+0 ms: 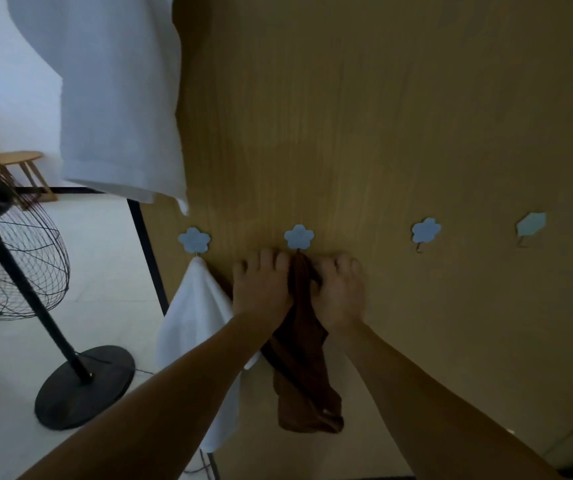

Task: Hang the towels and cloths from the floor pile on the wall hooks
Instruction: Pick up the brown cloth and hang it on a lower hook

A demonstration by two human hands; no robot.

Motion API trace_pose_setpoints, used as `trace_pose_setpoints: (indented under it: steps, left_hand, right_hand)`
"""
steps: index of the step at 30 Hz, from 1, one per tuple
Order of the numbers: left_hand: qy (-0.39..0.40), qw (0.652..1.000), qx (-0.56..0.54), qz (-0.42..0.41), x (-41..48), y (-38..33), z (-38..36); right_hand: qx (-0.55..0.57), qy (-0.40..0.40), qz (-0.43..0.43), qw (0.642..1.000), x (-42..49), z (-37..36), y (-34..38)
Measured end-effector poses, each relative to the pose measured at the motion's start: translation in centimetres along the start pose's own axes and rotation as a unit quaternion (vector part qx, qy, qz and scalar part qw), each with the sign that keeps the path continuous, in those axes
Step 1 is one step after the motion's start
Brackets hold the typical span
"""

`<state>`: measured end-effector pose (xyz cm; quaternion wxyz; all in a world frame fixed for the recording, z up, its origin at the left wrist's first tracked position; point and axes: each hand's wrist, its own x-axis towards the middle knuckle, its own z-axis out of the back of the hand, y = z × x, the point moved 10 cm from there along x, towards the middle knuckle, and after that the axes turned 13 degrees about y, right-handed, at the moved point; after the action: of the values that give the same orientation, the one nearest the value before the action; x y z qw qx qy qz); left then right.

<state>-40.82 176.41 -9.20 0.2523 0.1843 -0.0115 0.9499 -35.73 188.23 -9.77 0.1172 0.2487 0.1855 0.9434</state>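
A brown cloth (304, 368) hangs down the wooden wall panel (382, 133) from just under the second blue flower-shaped hook (299, 236). My left hand (262, 287) grips its top edge on the left and my right hand (338, 292) grips it on the right, both right below that hook. A white towel (197, 327) hangs from the first flower hook (194, 239) to the left. Two more flower hooks (425, 230) (531, 224) on the right carry nothing. The floor pile is out of view.
A large white towel (119, 98) hangs higher up at the panel's left edge. A black standing fan (18, 258) with a round base (86, 386) stands on the pale floor at left. A wooden stool (23, 161) sits further back.
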Motion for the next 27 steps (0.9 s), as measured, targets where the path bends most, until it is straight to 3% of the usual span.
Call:
trace_pose_setpoints:
  steps: [1, 3, 5, 7, 9, 13, 15, 18, 24, 27]
  left_hand:
    - [0.003, 0.999, -0.001, -0.047, -0.1, -0.9, -0.1]
    - [0.053, 0.986, -0.128, -0.097, 0.2, -1.3, -0.8]
    - [0.107, 0.939, -0.312, -0.101, 0.1, -1.1, -1.9]
    - [0.132, 0.892, -0.425, -0.077, -0.3, -1.0, -2.7]
    - [0.165, 0.864, -0.474, -0.048, -0.9, -0.8, -4.1]
    - [0.262, 0.832, -0.487, -0.037, -1.9, -1.4, -6.6]
    - [0.275, 0.813, -0.512, -0.014, -2.6, -1.2, -7.3]
    - [0.262, 0.797, -0.544, 0.001, -3.7, -1.0, -8.0]
    - [0.328, 0.842, -0.423, -0.067, -5.2, -1.4, -11.2]
    - [0.377, 0.847, -0.363, -0.091, -4.5, -1.5, -12.9]
  right_hand:
    - [0.057, 0.021, 0.031, 0.998, -0.1, -0.6, 0.4]
    - [0.157, 0.062, 0.055, 0.984, -0.3, -1.6, 0.7]
    - [0.232, 0.096, 0.051, 0.967, -0.6, -2.5, 0.6]
    - [0.278, 0.135, 0.037, 0.950, -0.8, -3.6, 0.3]
    - [0.314, 0.166, 0.003, 0.935, -1.0, -4.8, -0.5]
    - [0.441, 0.240, -0.103, 0.859, -1.9, -6.9, -2.0]
    - [0.462, 0.254, -0.126, 0.840, -1.9, -6.9, -2.4]
    - [0.437, 0.277, -0.131, 0.845, -2.5, -6.9, -3.0]
    - [0.279, 0.372, -0.135, 0.875, -4.9, -9.5, -3.7]
    - [0.118, 0.400, -0.138, 0.898, -5.1, -9.7, -4.8]
